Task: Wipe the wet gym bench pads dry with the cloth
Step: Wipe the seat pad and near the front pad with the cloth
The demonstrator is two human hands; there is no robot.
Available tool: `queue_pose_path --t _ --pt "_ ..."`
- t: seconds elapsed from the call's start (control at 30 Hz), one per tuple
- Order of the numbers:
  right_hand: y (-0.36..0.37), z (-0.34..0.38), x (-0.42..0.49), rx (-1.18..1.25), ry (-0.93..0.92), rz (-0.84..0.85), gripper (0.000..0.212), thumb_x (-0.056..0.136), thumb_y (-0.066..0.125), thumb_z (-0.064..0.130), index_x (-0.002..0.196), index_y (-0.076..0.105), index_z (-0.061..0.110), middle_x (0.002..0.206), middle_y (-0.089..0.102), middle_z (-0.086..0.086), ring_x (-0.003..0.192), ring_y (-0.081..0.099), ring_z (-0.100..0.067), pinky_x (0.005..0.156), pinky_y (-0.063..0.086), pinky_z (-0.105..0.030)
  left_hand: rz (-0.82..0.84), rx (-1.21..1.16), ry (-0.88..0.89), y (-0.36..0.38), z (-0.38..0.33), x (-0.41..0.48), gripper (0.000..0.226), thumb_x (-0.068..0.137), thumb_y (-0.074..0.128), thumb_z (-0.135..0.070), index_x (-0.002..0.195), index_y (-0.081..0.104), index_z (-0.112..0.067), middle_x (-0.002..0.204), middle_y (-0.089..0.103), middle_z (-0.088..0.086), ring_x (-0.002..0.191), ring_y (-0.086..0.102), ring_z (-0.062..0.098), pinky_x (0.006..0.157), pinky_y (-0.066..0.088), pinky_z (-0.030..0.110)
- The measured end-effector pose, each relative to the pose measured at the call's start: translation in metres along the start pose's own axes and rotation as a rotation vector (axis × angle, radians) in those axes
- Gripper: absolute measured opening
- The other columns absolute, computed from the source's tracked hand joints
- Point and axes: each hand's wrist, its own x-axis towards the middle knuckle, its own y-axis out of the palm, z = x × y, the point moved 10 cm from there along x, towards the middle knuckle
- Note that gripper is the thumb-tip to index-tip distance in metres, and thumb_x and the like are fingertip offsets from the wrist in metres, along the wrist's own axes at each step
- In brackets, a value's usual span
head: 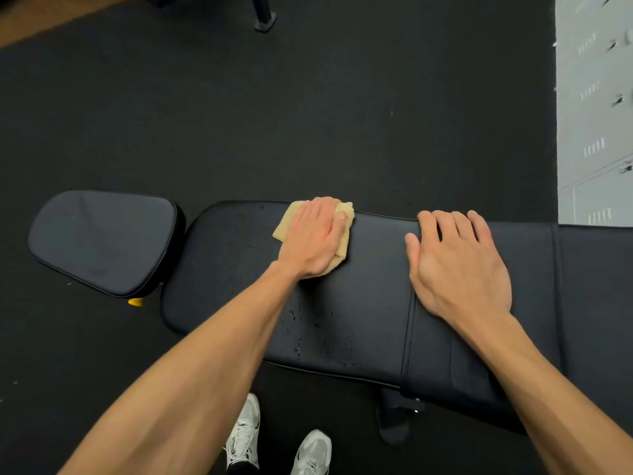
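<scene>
The left hand [313, 234] presses the tan cloth [287, 223] with flat fingers onto the long back pad [370, 286] near its far edge, water droplets [298, 347] nearer, while the right hand [459, 265] rests alongside, fingers spread open.

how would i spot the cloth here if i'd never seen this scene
Find the long black bench pad across the middle of the view. Near its far edge, the left hand presses on a folded cloth, the only tan thing on the all-black bench.

Tan cloth [287, 221] on droplet-speckled black pad [342, 303]
</scene>
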Motion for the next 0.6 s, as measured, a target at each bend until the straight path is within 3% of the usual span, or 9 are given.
queue_pose_path --t 0.13,0.3,0.5,0.6 --pt "-0.001 -0.001 0.0 -0.01 0.009 -0.007 0.051 0.116 0.022 0.039 0.138 0.052 0.005 0.124 0.061 -0.013 0.116 0.055 -0.038 0.126 0.031 -0.052 -0.017 0.015 -0.045 -0.004 0.027 0.003 0.039 0.115 0.023 -0.035 0.103 0.056 -0.017 0.103 0.059 -0.003 0.097 0.053 0.022 0.098 0.044 0.044" --pt "-0.004 0.0 0.002 0.02 0.025 -0.007 0.048 0.115 0.027 0.039 0.138 0.054 0.005 0.126 0.062 -0.012 0.118 0.056 -0.038 0.127 0.03 -0.053 -0.082 -0.022 -0.079 -0.004 0.002 -0.001 0.03 0.114 0.029 -0.027 0.097 0.049 -0.014 0.095 0.054 0.001 0.09 0.046 0.025 0.093 0.042 0.045" --pt "-0.011 0.004 0.001 0.039 0.003 -0.026 0.049 0.116 0.025 0.034 0.141 0.054 0.004 0.127 0.063 -0.013 0.118 0.057 -0.038 0.127 0.031 -0.052 -0.07 -0.047 0.037 0.001 -0.066 -0.01 0.032 0.112 0.029 -0.028 0.107 0.057 -0.013 0.103 0.06 0.001 0.094 0.051 0.024 0.096 0.043 0.044" --pt "-0.014 0.003 -0.001 0.087 0.003 -0.068 0.049 0.116 0.028 0.027 0.147 0.054 0.0 0.127 0.066 -0.016 0.12 0.061 -0.039 0.127 0.034 -0.053 -0.039 -0.078 0.088 0.009 -0.097 -0.021 0.037 0.111 0.027 -0.03 0.121 0.058 -0.011 0.119 0.061 0.002 0.108 0.053 0.024 0.107 0.042 0.043"
